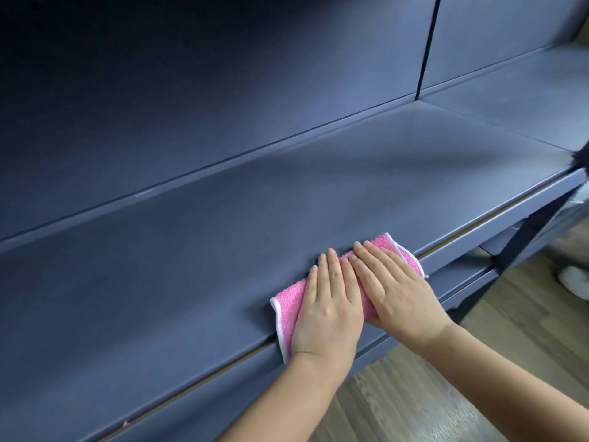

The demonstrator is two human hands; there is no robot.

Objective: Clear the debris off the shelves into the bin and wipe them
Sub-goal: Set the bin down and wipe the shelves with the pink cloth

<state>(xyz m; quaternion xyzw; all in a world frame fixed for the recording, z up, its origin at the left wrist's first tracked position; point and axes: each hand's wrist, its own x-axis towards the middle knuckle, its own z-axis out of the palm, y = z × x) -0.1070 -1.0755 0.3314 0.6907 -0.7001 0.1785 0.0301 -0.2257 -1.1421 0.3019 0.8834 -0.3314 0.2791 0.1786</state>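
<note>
Both hands lie flat on a pink cloth [288, 303] that is on the blue-grey shelf [191, 250], close to the front edge of this shelf. The cloth has a thin white border. It looks folded or bunched under the palms, and one corner hangs a little over the front edge of the shelf.

The left hand [330, 303] is spread open with the fingers straight and close together, and its palm presses down on the middle of the cloth. The right hand [398, 290] is just beside it, touching it, also open with straight fingers, and it covers the right part of the cloth. The fingertips of the right hand partly lie over the left hand's fingers. Neither hand curls around the cloth; they only press on it from above.

The shelf surface around the cloth is plain and dull. A lower shelf [462, 277] shows under the front edge, at the right. Below it there is a wooden floor [446, 393].
</note>
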